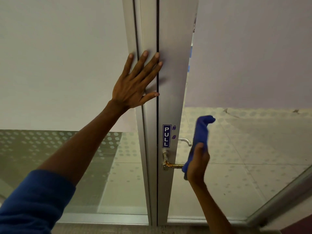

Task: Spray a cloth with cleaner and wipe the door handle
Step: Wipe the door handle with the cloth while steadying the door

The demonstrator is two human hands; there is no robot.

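**Cloth at the door handle, left hand braced on the frame**

The left hand point(133, 85) is pressing flat against the grey metal frame point(148, 39), well above the handle. Its fingers are spread wide, and the fingertips are lying across the dark seam between the frame and the door stile point(173, 81). The thumb is reaching right to the same seam. A blue sleeve point(33, 203) is covering the upper part of the left arm at the near left.

The right hand point(197, 164) is gripping a blue cloth point(201, 132) at the right side of the stile. The fingers are curled around the lower part of the cloth; the thumb is lying on its near face. The upper part of the cloth is standing up above the hand, with its top end bent over to the right.

The handle point(172, 165) is projecting right from the stile, below a blue PULL sticker point(166, 136). Its metal is showing an orange-brown discolouration. The lower end of the cloth is meeting the free end of the handle, which is hidden behind cloth and hand.

Frosted glass with a dot pattern point(84, 149) is filling the panels on both sides.
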